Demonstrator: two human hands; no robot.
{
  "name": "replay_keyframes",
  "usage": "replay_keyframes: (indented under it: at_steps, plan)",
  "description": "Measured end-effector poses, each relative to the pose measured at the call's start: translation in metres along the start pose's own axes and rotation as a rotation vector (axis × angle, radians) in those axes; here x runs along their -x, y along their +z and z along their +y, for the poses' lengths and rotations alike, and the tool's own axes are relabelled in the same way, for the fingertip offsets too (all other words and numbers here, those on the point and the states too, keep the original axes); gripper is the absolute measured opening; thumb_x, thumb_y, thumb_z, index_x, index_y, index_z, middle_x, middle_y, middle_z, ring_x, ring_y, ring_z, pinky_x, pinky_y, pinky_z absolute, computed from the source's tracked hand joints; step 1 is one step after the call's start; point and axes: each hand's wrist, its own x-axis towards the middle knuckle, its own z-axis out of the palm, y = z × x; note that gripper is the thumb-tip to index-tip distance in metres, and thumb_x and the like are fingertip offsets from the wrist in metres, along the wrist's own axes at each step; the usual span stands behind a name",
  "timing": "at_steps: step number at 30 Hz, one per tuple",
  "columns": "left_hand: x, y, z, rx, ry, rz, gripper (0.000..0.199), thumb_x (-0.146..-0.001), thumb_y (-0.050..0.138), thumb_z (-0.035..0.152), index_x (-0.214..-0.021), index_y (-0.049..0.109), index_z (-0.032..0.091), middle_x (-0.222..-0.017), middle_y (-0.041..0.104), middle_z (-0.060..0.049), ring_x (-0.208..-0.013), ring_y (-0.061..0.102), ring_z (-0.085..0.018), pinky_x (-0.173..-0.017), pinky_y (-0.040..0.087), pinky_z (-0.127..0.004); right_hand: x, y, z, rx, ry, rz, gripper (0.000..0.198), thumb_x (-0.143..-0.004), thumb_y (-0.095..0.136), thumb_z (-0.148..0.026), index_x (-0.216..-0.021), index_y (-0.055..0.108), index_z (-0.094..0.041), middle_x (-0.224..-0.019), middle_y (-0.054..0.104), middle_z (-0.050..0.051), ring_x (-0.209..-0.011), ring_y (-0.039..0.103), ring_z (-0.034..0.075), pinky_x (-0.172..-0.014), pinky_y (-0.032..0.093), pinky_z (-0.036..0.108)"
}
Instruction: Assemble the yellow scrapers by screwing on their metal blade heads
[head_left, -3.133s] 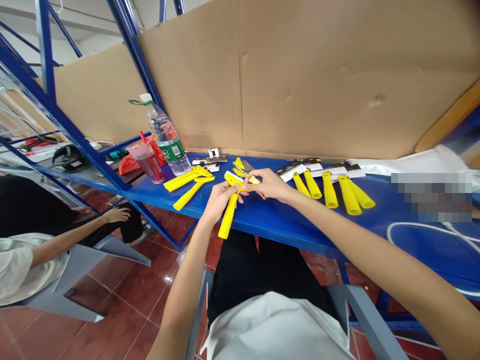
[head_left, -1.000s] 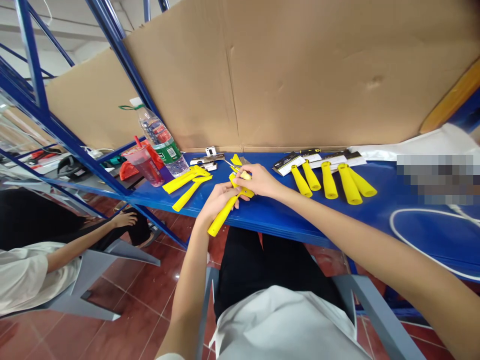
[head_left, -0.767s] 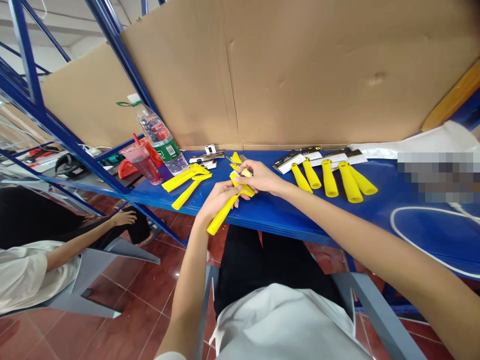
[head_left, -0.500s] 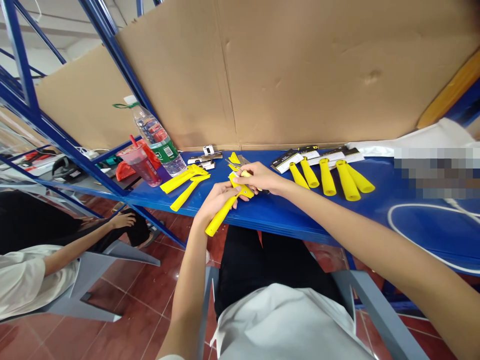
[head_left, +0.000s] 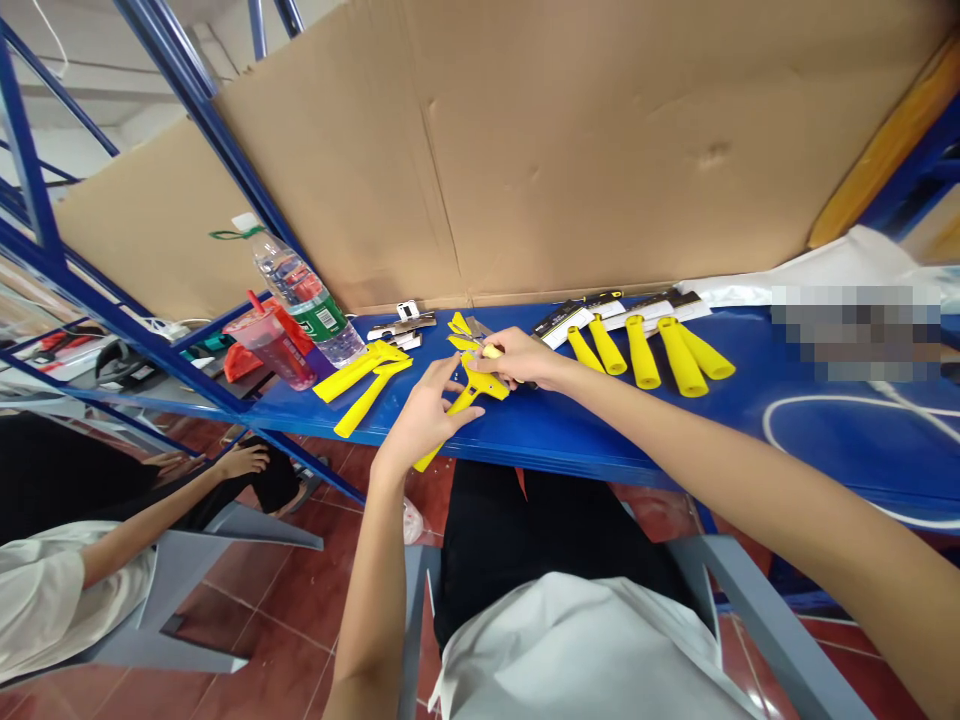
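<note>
A yellow scraper (head_left: 489, 386) with a wide head and long handle is at the table's front edge, its handle end jutting past the edge. My left hand (head_left: 425, 415) is over the handle with thumb and fingers spread apart, the handle passing between them. My right hand (head_left: 517, 358) is closed at the scraper's head, around a small tool with a pale yellow end (head_left: 492, 351); its kind is mostly hidden by the fingers. Just beyond lie yellow pieces (head_left: 460, 325) and a grey metal blade-like part (head_left: 480, 328).
Two yellow scrapers (head_left: 367, 385) lie to the left. Several yellow handles (head_left: 643, 352) and black-and-white packages (head_left: 562, 325) are at right. A water bottle (head_left: 304, 290) and a pink cup (head_left: 274, 345) stand at left. A white cable (head_left: 772, 412) curves at right. Another person (head_left: 112, 540) sits left.
My left hand has loosened from around the scraper's handle, its thumb and fingers now spread. My right hand stays closed by the scraper's head. The view has shifted slightly.
</note>
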Motion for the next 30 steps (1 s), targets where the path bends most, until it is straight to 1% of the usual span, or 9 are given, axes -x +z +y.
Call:
replay_keyframes:
  at_steps: [1, 3, 5, 8, 13, 18, 22, 26, 30]
  plan:
    - [0.001, 0.000, 0.002, -0.085, 0.067, -0.006, 0.077, -0.080, 0.091, 0.019, -0.153, 0.068, 0.029, -0.163, 0.057, -0.016, -0.120, 0.074, -0.030, -0.092, 0.067, -0.040, 0.000, -0.001, -0.001, -0.006, 0.001, 0.017, 0.033, -0.087, 0.095, -0.035, -0.087, 0.067, -0.019, -0.052, 0.053, -0.007, -0.042, 0.047, 0.009, -0.039, 0.041, 0.024]
    - [0.001, 0.001, 0.007, -0.217, 0.183, -0.031, 0.063, -0.088, 0.080, 0.012, -0.148, 0.073, 0.030, -0.165, 0.056, -0.014, -0.138, 0.067, -0.034, -0.113, 0.059, -0.050, 0.000, -0.004, -0.002, -0.028, 0.000, 0.038, 0.033, -0.085, 0.096, -0.036, -0.088, 0.068, -0.019, -0.052, 0.054, -0.007, -0.042, 0.047, 0.010, -0.038, 0.039, 0.024]
    - [-0.001, 0.004, 0.009, -0.285, 0.249, -0.066, 0.051, -0.095, 0.068, 0.010, -0.142, 0.077, 0.030, -0.165, 0.057, -0.013, -0.143, 0.065, -0.034, -0.123, 0.052, -0.055, -0.001, -0.007, -0.002, -0.078, 0.007, 0.036, 0.034, -0.084, 0.097, -0.037, -0.090, 0.070, -0.018, -0.051, 0.052, -0.008, -0.043, 0.046, 0.010, -0.038, 0.039, 0.023]
    - [-0.003, 0.008, 0.009, -0.320, 0.266, -0.098, 0.045, -0.101, 0.057, 0.011, -0.135, 0.081, 0.029, -0.166, 0.058, -0.014, -0.139, 0.069, -0.034, -0.123, 0.051, -0.056, -0.002, -0.012, 0.001, -0.160, 0.029, 0.014, 0.039, -0.081, 0.100, -0.040, -0.094, 0.071, -0.018, -0.050, 0.048, -0.010, -0.044, 0.041, 0.008, -0.040, 0.041, 0.022]
    - [-0.002, 0.008, 0.010, -0.298, 0.256, -0.093, 0.050, -0.098, 0.056, 0.007, -0.132, 0.083, 0.032, -0.165, 0.060, -0.010, -0.158, 0.052, -0.036, -0.131, 0.043, -0.057, -0.007, -0.015, 0.009, -0.239, 0.033, -0.036, 0.041, -0.082, 0.099, -0.047, -0.093, 0.070, -0.020, -0.050, 0.047, -0.010, -0.045, 0.039, 0.008, -0.041, 0.042, 0.020]
    - [-0.001, 0.006, 0.012, -0.299, 0.245, -0.090, 0.051, -0.097, 0.058, 0.007, -0.134, 0.083, 0.032, -0.163, 0.062, -0.011, -0.153, 0.058, -0.037, -0.130, 0.045, -0.056, -0.009, -0.015, 0.011, -0.261, 0.026, -0.046, 0.041, -0.082, 0.098, -0.050, -0.095, 0.073, -0.019, -0.050, 0.047, -0.009, -0.046, 0.039, 0.009, -0.041, 0.043, 0.020]
    - [-0.001, 0.007, 0.008, -0.396, 0.289, -0.094, 0.054, -0.100, 0.053, 0.006, -0.142, 0.078, 0.031, -0.171, 0.053, -0.012, -0.148, 0.063, -0.036, -0.124, 0.052, -0.055, -0.007, -0.016, 0.009, -0.268, 0.013, -0.046, 0.038, -0.083, 0.097, -0.047, -0.094, 0.074, -0.019, -0.049, 0.047, -0.008, -0.046, 0.040, 0.009, -0.041, 0.043, 0.020]
    - [-0.001, 0.007, 0.005, -0.517, 0.322, -0.087, 0.057, -0.102, 0.050, 0.005, -0.149, 0.074, 0.028, -0.176, 0.046, -0.014, -0.140, 0.070, -0.033, -0.119, 0.057, -0.053, -0.009, -0.016, 0.010, -0.268, -0.006, -0.040, 0.025, -0.086, 0.092, -0.037, -0.091, 0.074, -0.020, -0.049, 0.049, -0.007, -0.045, 0.042, 0.010, -0.040, 0.044, 0.021]
    - [-0.001, 0.006, 0.005, -0.570, 0.336, -0.086, 0.057, -0.103, 0.051, 0.005, -0.150, 0.073, 0.028, -0.173, 0.052, -0.013, -0.142, 0.069, -0.034, -0.121, 0.056, -0.052, -0.011, -0.016, 0.012, -0.264, -0.009, -0.034, 0.016, -0.086, 0.088, -0.028, -0.092, 0.076, -0.019, -0.050, 0.050, -0.006, -0.046, 0.042, 0.010, -0.040, 0.044, 0.021]
